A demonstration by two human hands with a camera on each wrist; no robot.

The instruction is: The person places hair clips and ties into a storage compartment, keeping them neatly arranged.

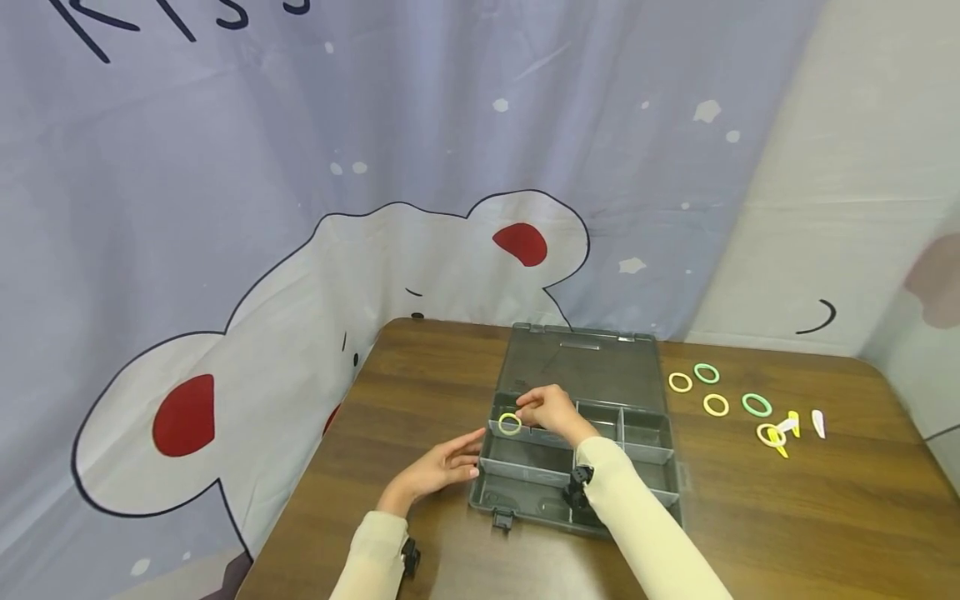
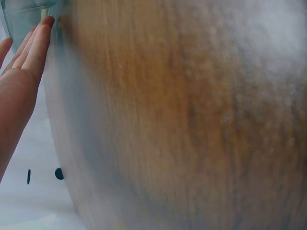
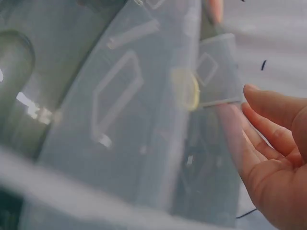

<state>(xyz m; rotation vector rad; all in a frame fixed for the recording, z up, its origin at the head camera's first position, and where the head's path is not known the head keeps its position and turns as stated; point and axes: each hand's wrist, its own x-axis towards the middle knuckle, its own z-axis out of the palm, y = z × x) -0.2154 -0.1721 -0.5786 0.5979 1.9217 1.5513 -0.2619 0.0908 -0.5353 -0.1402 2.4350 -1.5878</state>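
Observation:
A grey see-through divided organizer box (image 1: 525, 475) lies on the table with its lid (image 1: 581, 367) folded back. A yellow-green ring (image 1: 510, 424) is at the back left compartment; in the right wrist view the ring (image 3: 194, 91) shows blurred beside a clear divider (image 3: 120, 96). My right hand (image 1: 551, 412) is over that compartment, fingertips close by the ring. The right wrist view has that hand (image 3: 273, 143) with thumb and fingers apart, some fingers seen through the plastic. My left hand (image 1: 435, 468) reaches the box's left side with extended fingers; the left wrist view shows the hand (image 2: 24, 76) likewise.
Right of the box lie yellow rings (image 1: 716, 406), green rings (image 1: 757, 406), and small yellow and white pieces (image 1: 818, 423), some overlapping a pale ring (image 1: 770, 435). A printed cloth (image 1: 450, 275) hangs behind the wooden table (image 1: 840, 508). A latch (image 1: 503, 520) juts from the box's front.

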